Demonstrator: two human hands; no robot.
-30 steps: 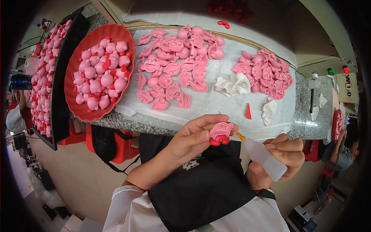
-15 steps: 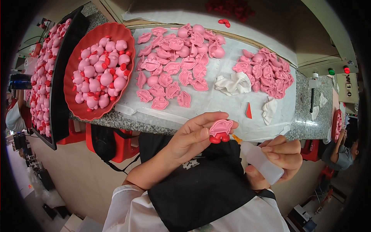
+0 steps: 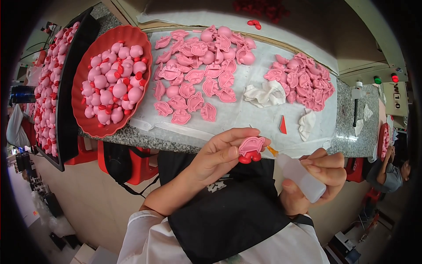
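Between its thumb and fingers, my left hand (image 3: 211, 156) pinches a pink plastic half-shell (image 3: 252, 144), its hollow rimmed side facing up. A glossy red rounded piece (image 3: 249, 157) sits along the shell's lower edge. My right hand (image 3: 329, 171) is wrapped round a translucent white squeeze bottle (image 3: 303, 179), tilted so its orange nozzle (image 3: 272, 151) points up-left at the shell. The nozzle tip is just right of the shell, close to my left fingertips. Whether any liquid is on the shell I cannot tell.
Loose pink half-shells (image 3: 195, 77) cover the white-papered bench, with a second heap (image 3: 303, 81) at right. Crumpled tissue (image 3: 266, 94) and a red triangular scrap (image 3: 283, 125) lie nearby. A scalloped red bowl (image 3: 79, 92) and black tray (image 3: 70, 83) of pink-and-red figures stand left.
My right hand has shifted slightly right with the bottle, drawing the nozzle a little away from the half-shell. My left hand and the half-shell have stayed almost still.
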